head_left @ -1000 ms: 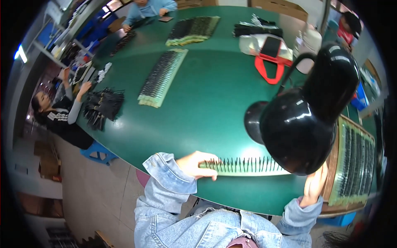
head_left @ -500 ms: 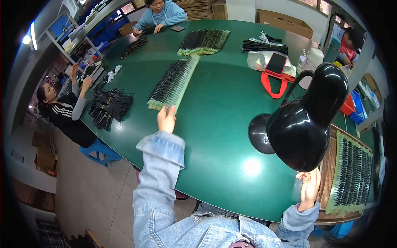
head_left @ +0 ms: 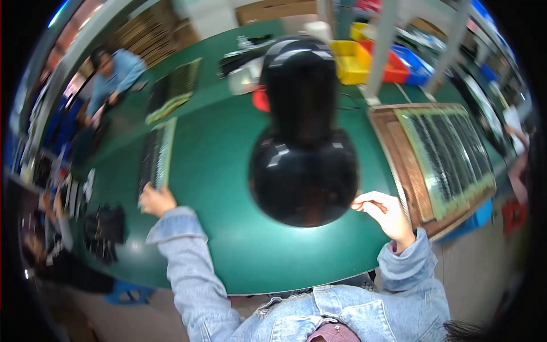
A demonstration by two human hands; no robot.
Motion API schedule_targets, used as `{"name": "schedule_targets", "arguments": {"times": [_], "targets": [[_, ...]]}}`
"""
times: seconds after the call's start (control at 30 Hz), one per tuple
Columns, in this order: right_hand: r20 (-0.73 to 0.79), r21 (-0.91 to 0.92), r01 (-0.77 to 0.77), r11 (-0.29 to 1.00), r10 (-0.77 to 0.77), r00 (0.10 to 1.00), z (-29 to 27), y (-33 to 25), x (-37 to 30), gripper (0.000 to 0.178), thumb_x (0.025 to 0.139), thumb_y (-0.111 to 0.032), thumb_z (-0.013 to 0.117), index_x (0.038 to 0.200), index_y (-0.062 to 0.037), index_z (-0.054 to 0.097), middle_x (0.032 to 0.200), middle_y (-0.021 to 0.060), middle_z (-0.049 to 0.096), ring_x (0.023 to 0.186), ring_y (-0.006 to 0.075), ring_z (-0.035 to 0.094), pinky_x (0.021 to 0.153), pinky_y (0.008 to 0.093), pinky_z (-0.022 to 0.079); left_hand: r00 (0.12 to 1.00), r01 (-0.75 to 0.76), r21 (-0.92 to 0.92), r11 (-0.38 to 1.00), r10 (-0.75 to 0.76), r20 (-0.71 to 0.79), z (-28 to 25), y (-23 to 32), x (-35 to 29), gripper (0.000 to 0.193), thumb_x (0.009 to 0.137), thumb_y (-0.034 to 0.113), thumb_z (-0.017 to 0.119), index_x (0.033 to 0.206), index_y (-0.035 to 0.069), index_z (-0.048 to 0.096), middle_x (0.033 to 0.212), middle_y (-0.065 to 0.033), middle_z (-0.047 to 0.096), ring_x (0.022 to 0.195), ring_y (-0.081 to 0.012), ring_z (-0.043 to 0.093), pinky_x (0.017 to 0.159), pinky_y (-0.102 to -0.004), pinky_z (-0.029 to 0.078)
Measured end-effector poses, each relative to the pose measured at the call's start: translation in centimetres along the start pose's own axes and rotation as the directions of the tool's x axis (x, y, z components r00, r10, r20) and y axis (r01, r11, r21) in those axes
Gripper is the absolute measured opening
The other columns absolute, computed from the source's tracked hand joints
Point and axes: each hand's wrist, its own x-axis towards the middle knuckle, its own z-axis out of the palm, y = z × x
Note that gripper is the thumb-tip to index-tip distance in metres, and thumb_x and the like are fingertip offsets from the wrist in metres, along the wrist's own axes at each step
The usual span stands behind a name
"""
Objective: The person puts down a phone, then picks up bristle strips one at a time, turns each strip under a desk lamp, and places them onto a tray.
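Note:
My left hand (head_left: 158, 200) has its fingers closed at the near end of a pale green strip set with rows of thin dark parts (head_left: 156, 157), which lies on the green table (head_left: 222, 154). Motion smears that strip. On the right, my right hand (head_left: 387, 215) is held in a pinch beside the shade of a black desk lamp (head_left: 305, 176). Its fingertips meet the shade's edge in the picture; whether they touch it, or hold something tiny, I cannot make out. A similar, wider batch of dark parts (head_left: 174, 91) lies beyond the left strip.
At the right, a brown woven tray (head_left: 416, 199) carries a green-edged sheet of dark parts (head_left: 447, 157). Yellow, red and blue bins (head_left: 382, 61) stand behind it. Black bundles (head_left: 104, 225) lie at left. Two people sit along the left side, one in a blue top (head_left: 122, 68).
The view has swung to the right, so the lamp now sits mid-picture and the tray shows fully. My left hand stays at the strip's end; my right hand is still pinched near the lamp shade.

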Motion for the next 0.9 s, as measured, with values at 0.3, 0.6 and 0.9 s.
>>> {"name": "schedule_targets", "arguments": {"times": [0.3, 0.6, 0.9], "targets": [[-0.508, -0.66, -0.204, 0.723, -0.23, 0.83, -9.4, 2.1, -8.2, 0.023, 0.069, -0.006, 0.062, 0.09, -0.0008, 0.053, 0.075, 0.0068, 0.054, 0.069, 0.014, 0.053, 0.064, 0.0249, 0.042, 0.937, -0.339, -0.264, 0.903, 0.297, -0.186, -4.1, 4.1, -1.5, 0.041, 0.065, 0.022, 0.062, 0.103, 0.012, 0.05, 0.097, -0.0104, 0.045, 0.096, -0.0275, 0.041, 0.08, -0.0426, 0.033], [-0.757, -0.585, -0.541, 0.604, -0.168, 0.632, -11.3, 5.7, -10.0, 0.042, 0.063, -0.007, 0.068, 0.098, -0.0055, 0.045, 0.065, 0.0061, 0.044, 0.055, 0.0158, 0.046, 0.051, 0.0275, 0.04, 0.83, -0.355, -0.737, 0.575, 0.557, 0.035, -12.0, 10.4, -6.6, 0.045, 0.063, 0.017, 0.064, 0.105, 0.006, 0.052, 0.099, -0.0099, 0.047, 0.098, -0.0262, 0.04, 0.087, -0.0386, 0.032], [-0.738, -0.599, -0.462, 0.654, -0.229, 0.634, -10.9, 6.3, -9.5, 0.035, 0.064, -0.004, 0.067, 0.091, -0.0026, 0.047, 0.065, 0.0061, 0.043, 0.054, 0.0155, 0.045, 0.049, 0.0273, 0.039, 0.785, -0.377, -0.755, 0.536, 0.617, 0.046, -10.6, 9.0, -8.7, 0.051, 0.071, 0.02, 0.062, 0.117, 0.006, 0.044, 0.12, -0.0112, 0.042, 0.108, -0.0264, 0.038, 0.092, -0.035, 0.03]]}}
